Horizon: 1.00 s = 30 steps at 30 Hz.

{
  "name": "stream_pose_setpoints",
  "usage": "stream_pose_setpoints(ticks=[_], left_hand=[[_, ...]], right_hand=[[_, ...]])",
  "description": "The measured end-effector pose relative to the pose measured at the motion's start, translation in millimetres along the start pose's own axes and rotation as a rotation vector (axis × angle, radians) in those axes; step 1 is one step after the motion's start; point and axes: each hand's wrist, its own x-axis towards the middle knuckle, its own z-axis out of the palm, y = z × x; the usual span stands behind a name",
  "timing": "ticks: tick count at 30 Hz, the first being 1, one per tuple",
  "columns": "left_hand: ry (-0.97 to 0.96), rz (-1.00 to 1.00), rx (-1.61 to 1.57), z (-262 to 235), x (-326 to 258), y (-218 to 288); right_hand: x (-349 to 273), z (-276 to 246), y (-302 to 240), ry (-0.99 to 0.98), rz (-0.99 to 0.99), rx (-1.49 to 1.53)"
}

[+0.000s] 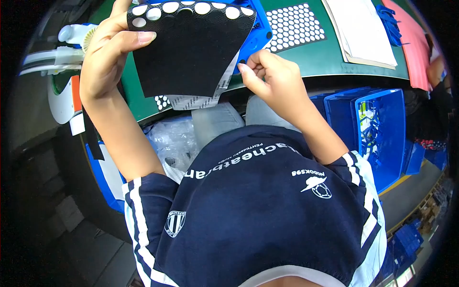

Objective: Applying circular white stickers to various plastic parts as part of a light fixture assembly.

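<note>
Evidently, the left hand is pinching the upper-left corner of a thin black sheet edged with white circles, thumb on top, probably holding it raised and steady at the frame's upper centre. The right hand is hovering, thumb and forefinger close together, by a small black disc near a blue plastic part; whether they're gripping it, I cannot tell.

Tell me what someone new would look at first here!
Probably the big black sheet held by the left hand, top left of centre, with white circles along its upper edge. Next might come the flat sheet full of white dots on the green table, top right of centre, and the blue bin on the right.
</note>
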Motion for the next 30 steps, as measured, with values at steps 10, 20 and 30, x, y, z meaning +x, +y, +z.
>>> stream_pose_setpoints(ticks=[10,20,30], left_hand=[[-0.101,0.098,0.018,6.4,2.3,5.4],[-0.949,0.622,-1.400,25.1,54.6,-66.7],[-0.262,0.103,-0.040,20.4,27.6,-13.0]], right_hand=[[7.2,-10.3,-2.7,-0.197,0.107,0.085],[6.3,-4.9,-11.7,-0.199,0.052,-0.139],[5.6,7.1,-12.1,-0.147,-0.066,-0.424]])
